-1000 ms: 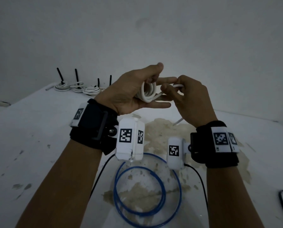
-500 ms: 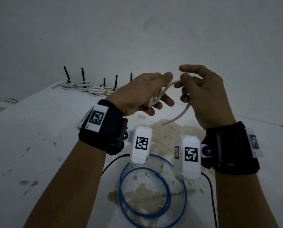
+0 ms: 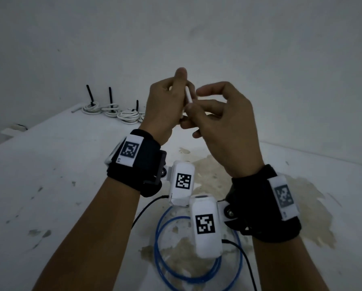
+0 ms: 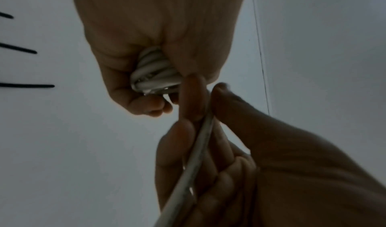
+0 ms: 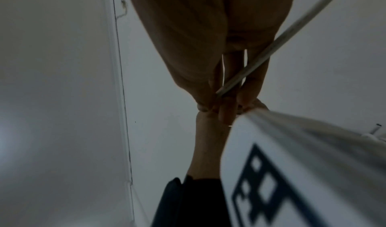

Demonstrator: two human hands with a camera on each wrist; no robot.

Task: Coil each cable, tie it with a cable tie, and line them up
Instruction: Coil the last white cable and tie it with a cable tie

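Both hands' fingers clamp white cable (image 3: 189, 97) above stained white table (image 3: 49, 175).

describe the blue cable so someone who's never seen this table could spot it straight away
On the white table, look at the near edge, right under the person's two wrists. The blue cable lies there flat in big loose loops. Unlike the small white coils lined up at the far edge, it is blue, wide and has no black tie.

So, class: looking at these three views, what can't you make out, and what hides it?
- White coil: head view, hidden by left hand.
- Blue cable: head view, cut off at the bottom edge and crossed by wrist cameras.
- Tied coils: head view, too small to count turns; left hand covers the row's end.
- Right hand: left wrist view, dark, grip unclear.
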